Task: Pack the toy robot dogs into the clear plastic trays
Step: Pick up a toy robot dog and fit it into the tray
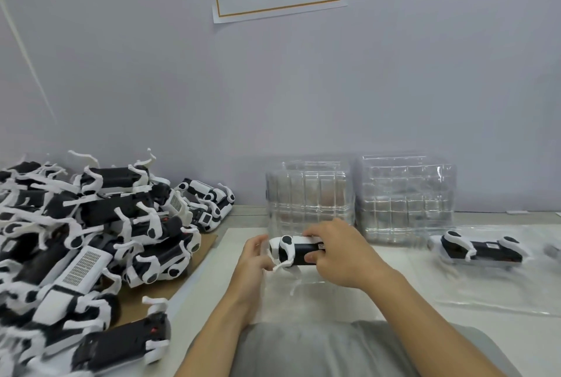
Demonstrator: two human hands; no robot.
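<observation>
Toy dog point(299, 250) w/ unreadable label, in both hands, L hand point(253, 258) & R hand point(337, 250)

A heap of black-and-white plastic toy robot dogs point(85, 243) lies at the left of the pale flat table point(516, 343). Two stacks of clear plastic trays point(309, 194) point(405, 194) stand side by side at the back against the wall. Before the right stack, a single toy dog point(482, 249) lies in a flat clear tray point(501, 285).

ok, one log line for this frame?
both hands hold toy dog over flat tray | packed dog right | pile left | tray stacks behind
</observation>
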